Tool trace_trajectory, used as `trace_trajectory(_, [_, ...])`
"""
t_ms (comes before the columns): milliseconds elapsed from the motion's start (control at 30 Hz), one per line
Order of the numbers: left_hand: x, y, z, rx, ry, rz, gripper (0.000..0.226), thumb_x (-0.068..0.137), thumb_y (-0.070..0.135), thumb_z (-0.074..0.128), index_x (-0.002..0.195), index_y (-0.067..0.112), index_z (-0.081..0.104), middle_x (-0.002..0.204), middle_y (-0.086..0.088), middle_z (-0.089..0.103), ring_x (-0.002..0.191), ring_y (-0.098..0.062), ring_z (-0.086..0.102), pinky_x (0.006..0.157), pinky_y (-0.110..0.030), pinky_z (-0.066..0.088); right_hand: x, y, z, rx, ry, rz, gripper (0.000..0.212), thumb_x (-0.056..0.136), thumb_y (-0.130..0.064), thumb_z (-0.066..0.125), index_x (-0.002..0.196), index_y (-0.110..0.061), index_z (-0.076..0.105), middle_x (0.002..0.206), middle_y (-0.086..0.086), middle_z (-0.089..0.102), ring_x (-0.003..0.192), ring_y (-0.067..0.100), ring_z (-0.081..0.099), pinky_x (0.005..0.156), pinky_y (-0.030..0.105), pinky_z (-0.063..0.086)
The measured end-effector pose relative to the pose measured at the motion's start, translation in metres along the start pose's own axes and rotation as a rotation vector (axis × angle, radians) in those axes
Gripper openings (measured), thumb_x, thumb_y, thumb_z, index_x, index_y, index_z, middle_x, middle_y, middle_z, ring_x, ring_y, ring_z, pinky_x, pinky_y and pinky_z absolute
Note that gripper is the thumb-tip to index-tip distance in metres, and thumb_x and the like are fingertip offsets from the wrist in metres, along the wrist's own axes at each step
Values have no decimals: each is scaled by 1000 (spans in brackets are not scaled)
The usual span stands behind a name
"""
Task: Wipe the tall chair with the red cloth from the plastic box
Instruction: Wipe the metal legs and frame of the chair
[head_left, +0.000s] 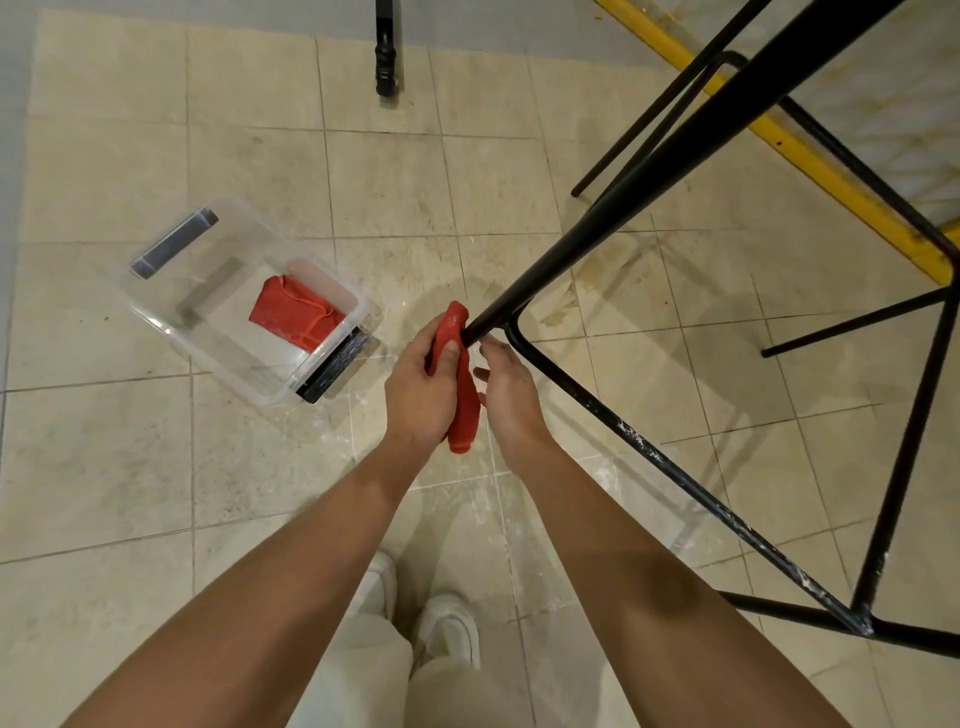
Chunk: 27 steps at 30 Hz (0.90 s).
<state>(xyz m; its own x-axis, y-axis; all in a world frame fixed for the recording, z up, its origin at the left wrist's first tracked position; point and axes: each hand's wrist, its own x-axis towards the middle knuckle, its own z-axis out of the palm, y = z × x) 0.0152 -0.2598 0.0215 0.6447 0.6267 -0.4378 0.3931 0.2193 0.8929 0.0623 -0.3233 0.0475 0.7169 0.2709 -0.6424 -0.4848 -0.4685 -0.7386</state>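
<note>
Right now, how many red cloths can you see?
2. One cloth, gripped by the left hand, touches the chair leg; the other cloth lies in the plastic box. More might hide underneath.

Plastic box (224, 243) on floor (260, 467), left of chair (623, 208); cloth (296, 317) inside.

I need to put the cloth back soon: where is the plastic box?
In the head view, the plastic box sits on the tiled floor to the left of the left hand, with a second red cloth lying inside it.

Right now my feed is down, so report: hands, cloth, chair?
Left hand grips red cloth on chair leg. Right hand beside it, grip unclear. Spare cloth in plastic box. Nothing blocking.
</note>
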Motion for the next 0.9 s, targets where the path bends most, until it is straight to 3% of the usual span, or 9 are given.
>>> trace_trajectory(67, [6, -3, -3, 45, -19, -70, 36, 100, 25, 41, 134, 34, 48, 99, 18, 58, 95, -6, 55, 86, -23, 42, 2, 3, 1, -1, 16, 9, 40, 101, -37, 31, 136, -24, 47, 140, -1, 47, 129, 19, 44, 110, 42, 34])
trace_trajectory(167, [9, -2, -5, 43, -31, -84, 34, 100, 26, 42, 133, 33, 49, 89, 25, 55, 83, 2, 54, 73, -16, 40, 6, 10, -1, 25, 30, 39, 40, 101, -35, 32, 138, -25, 45, 145, -1, 43, 132, 19, 42, 112, 44, 31])
trace_trajectory(333, [3, 0, 1, -88, 9, 24, 31, 98, 21, 47, 124, 35, 55, 95, 27, 60, 90, 9, 57, 86, -17, 45, 9, 18, -3, 55, 31, 62, 43, 101, -38, 31, 139, -25, 43, 146, -1, 41, 129, 19, 44, 110, 44, 34])
trace_trajectory(467, [7, -1, 4, -61, 9, -11, 31, 99, 24, 43, 127, 34, 53, 97, 24, 57, 90, 5, 55, 81, -17, 43, 11, 19, -1, 41, 30, 62, 43, 101, -39, 27, 138, -26, 44, 146, -2, 41, 127, 17, 45, 110, 45, 34])
trace_trajectory(600, [19, 4, -3, 16, -50, -125, 30, 99, 27, 42, 125, 33, 54, 102, 6, 62, 90, -11, 56, 83, -29, 44, 10, 18, -3, 43, 36, 79, 43, 101, -40, 25, 136, -26, 47, 142, -4, 46, 123, 16, 48, 110, 44, 33])
trace_trajectory(733, [11, 14, -7, -101, -110, -57, 26, 98, 22, 46, 115, 37, 58, 101, 7, 63, 93, -14, 59, 88, -37, 51, 3, 15, -2, 62, 22, 63, 44, 100, -42, 26, 133, -24, 50, 139, -3, 48, 121, 17, 49, 110, 45, 34])
trace_trajectory(900, [7, 14, -7, -83, -124, -16, 28, 99, 24, 44, 122, 36, 56, 104, 6, 62, 97, -12, 59, 89, -35, 50, -7, 15, -5, 50, 10, 58, 46, 100, -45, 25, 134, -24, 49, 140, -2, 48, 122, 17, 49, 110, 45, 34])
